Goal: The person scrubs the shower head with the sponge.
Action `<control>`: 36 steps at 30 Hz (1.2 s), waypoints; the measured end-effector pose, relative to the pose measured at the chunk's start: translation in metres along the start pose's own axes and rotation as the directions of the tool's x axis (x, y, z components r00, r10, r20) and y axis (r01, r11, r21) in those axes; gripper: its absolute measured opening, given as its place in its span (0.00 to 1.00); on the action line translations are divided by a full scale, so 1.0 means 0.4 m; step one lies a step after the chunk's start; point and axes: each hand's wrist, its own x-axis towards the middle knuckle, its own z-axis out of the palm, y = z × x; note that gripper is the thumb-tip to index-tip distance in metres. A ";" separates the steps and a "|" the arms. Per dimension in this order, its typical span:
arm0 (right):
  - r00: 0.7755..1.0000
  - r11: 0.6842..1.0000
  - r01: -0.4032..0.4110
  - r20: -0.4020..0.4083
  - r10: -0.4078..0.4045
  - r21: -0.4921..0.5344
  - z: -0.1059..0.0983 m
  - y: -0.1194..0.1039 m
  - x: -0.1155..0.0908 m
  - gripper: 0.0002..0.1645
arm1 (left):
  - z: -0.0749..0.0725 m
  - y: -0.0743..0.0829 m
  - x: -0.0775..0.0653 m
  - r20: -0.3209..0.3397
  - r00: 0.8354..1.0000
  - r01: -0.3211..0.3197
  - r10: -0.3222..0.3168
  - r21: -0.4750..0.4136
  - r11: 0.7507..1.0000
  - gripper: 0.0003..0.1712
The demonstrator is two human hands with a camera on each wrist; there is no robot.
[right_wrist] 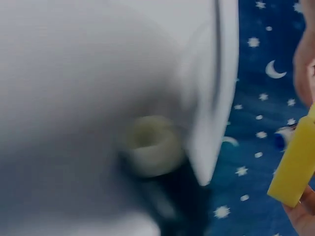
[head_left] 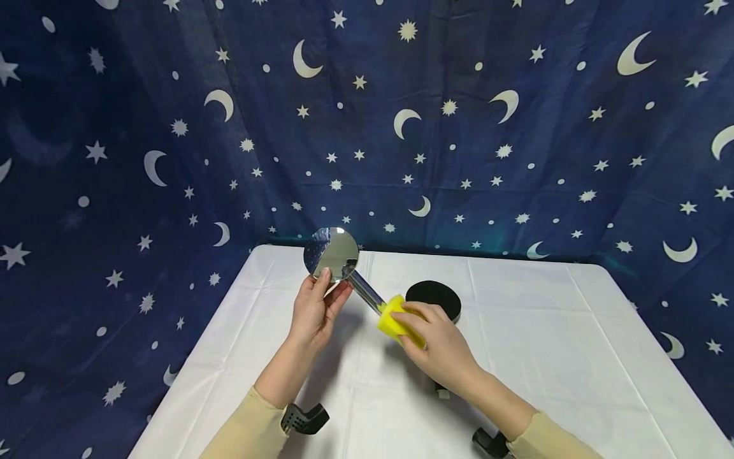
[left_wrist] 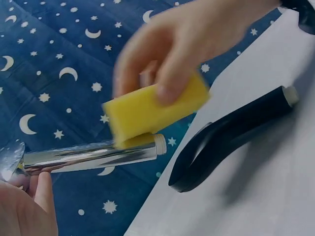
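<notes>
My left hand (head_left: 314,312) holds a chrome hand shower (head_left: 331,252) by its round, mirror-like head, above the table. Its shiny handle (left_wrist: 88,158) slants toward the right and ends in a pale threaded collar (left_wrist: 160,144). In my right hand (head_left: 444,347) is a yellow sponge (left_wrist: 147,114), pinched between thumb and fingers. The sponge lies against the handle near its threaded end. Behind and below my right hand, a black hand shower (left_wrist: 231,132) rests on the table, partly covered in the head view. Its threaded end (right_wrist: 155,152) looks blurred in the right wrist view.
A white cloth with fold creases covers the table (head_left: 533,331). Around its far and left edges hangs a dark blue curtain (head_left: 367,127) with moons and stars. Black straps with camera mounts (head_left: 305,419) sit at both wrists.
</notes>
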 end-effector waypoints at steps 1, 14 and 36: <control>1.000 1.000 -0.008 -0.006 0.008 -0.002 0.000 0.007 -0.012 0.25 | -0.001 0.004 0.002 0.010 1.000 -0.007 0.007 -0.003 1.000 0.22; 0.984 0.980 -0.166 -0.046 0.172 0.112 -0.010 0.037 -0.033 0.23 | -0.017 -0.003 0.009 0.032 0.999 0.037 -0.040 0.107 0.994 0.32; 0.999 0.999 -0.024 0.037 0.022 0.041 -0.023 0.019 0.080 0.24 | -0.024 -0.027 -0.002 0.096 0.993 0.053 -0.066 0.134 0.990 0.43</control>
